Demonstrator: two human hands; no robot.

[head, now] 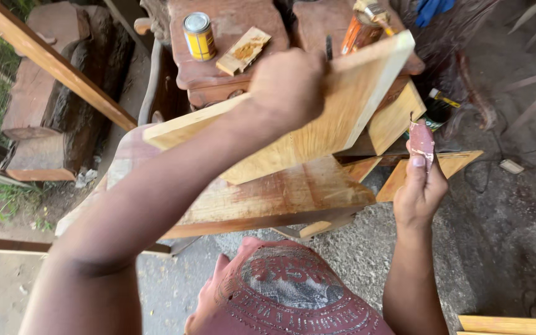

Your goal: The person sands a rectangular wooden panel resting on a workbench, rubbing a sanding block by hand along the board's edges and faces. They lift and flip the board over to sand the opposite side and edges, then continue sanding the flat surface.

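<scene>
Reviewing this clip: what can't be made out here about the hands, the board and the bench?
Head view only:
- Left hand fingers: wrapped behind the pale board.
- Board's underside: faces away.
- Sandpaper piece in right hand: grit side not discernible.
- Yellow can: contents closed off by lid.

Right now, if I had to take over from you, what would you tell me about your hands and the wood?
Left hand: lifted, fingers gripping the pale wooden board, which is held tilted above the larger plank.
Right hand: fingers pinching a folded piece of reddish sandpaper, off to the board's right and not touching it.
Nearby: a yellow can and a small wood block sit on the dark wooden furniture behind.
Done: the board is picked up, sandpaper is ready.
Left: the sandpaper has not met the board at this moment; how much is already sanded cannot be told.
</scene>
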